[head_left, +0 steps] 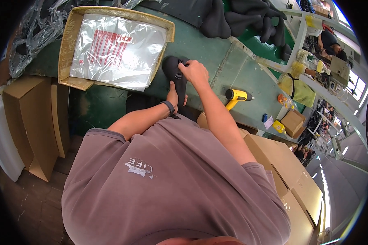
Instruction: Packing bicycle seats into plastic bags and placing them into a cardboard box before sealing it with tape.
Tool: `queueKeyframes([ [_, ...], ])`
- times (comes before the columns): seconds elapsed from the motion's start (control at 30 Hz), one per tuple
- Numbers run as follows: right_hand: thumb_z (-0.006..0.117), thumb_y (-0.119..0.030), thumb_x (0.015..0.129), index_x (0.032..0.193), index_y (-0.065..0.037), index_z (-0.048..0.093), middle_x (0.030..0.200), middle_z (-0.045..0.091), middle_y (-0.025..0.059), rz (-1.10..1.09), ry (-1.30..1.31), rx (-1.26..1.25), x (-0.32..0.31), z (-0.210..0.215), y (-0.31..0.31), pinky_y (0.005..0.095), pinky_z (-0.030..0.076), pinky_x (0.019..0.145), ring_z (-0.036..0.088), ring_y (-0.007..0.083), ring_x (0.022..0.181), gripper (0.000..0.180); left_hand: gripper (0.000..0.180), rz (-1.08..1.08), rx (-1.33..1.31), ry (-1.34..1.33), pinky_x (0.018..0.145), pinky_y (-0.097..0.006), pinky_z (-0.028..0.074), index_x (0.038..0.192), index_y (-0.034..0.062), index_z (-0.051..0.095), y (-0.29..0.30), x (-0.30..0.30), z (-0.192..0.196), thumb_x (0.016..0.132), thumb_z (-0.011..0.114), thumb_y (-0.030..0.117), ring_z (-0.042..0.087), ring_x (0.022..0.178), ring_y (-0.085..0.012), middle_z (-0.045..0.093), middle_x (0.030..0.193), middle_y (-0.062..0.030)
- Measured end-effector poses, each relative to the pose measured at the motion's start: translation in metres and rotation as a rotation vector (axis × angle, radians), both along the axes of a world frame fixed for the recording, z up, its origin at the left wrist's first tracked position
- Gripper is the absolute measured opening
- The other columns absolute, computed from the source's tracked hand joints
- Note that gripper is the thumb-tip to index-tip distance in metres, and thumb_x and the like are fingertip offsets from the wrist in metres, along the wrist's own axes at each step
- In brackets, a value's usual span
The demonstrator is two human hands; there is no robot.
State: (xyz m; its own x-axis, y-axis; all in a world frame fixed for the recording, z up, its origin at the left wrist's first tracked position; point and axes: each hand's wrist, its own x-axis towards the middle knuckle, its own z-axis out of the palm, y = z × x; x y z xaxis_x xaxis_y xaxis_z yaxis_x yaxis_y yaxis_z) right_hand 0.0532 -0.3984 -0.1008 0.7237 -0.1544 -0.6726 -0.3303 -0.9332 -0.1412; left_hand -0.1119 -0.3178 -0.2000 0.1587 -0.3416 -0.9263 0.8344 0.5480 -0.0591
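Note:
A black bicycle saddle (171, 68) is held near the front edge of the green worktable, its wide end away from me and its narrow nose toward my body. My left hand (174, 96) wraps round the narrow part from below, with fingertips showing on its right side. At the wide end, my right hand (196, 73) is closed, thumb and fingers pressed on the saddle's edge. What lies under the right fingertips is hidden. Just left of the saddle stands an open cardboard box (65, 61), with silvery plastic bags printed in red (118, 45) inside it.
A yellow heat gun (238, 95) lies on the table to the right. More black saddles (233, 22) are heaped at the back. Crumpled clear plastic (37, 36) sits far left; cartons stand at left (28, 110) and right (282, 163). A yellow bottle (279, 126) is near a small box.

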Motion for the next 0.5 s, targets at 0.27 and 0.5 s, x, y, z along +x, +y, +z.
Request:
queueKeyframes([
  [0.27, 0.070, -0.058, 0.089, 0.125, -0.009, 0.086, 0.116, 0.082, 0.0253, 0.075, 0.121, -0.046, -0.011, 0.034, -0.003, 0.0488, 0.060, 0.103, 0.078, 0.0433, 0.114, 0.063, 0.094, -0.015, 0.022, -0.052, 0.053, -0.036, 0.055, 0.111, 0.0066, 0.068, 0.003, -0.001, -0.010, 0.106, 0.024, 0.089, 0.067, 0.060, -0.0214, 0.071, 0.079, -0.0093],
  [0.5, 0.068, -0.057, 0.092, 0.124, -0.008, 0.086, 0.114, 0.082, 0.0263, -0.033, -0.020, -0.022, 0.008, 0.002, -0.002, 0.0507, 0.060, 0.103, 0.078, 0.0437, 0.113, 0.061, 0.094, -0.026, 0.029, -0.066, 0.052, -0.036, 0.056, 0.111, 0.0058, 0.068, -0.004, 0.005, -0.007, 0.107, 0.024, 0.088, 0.068, 0.061, -0.0218, 0.071, 0.078, -0.0098],
])
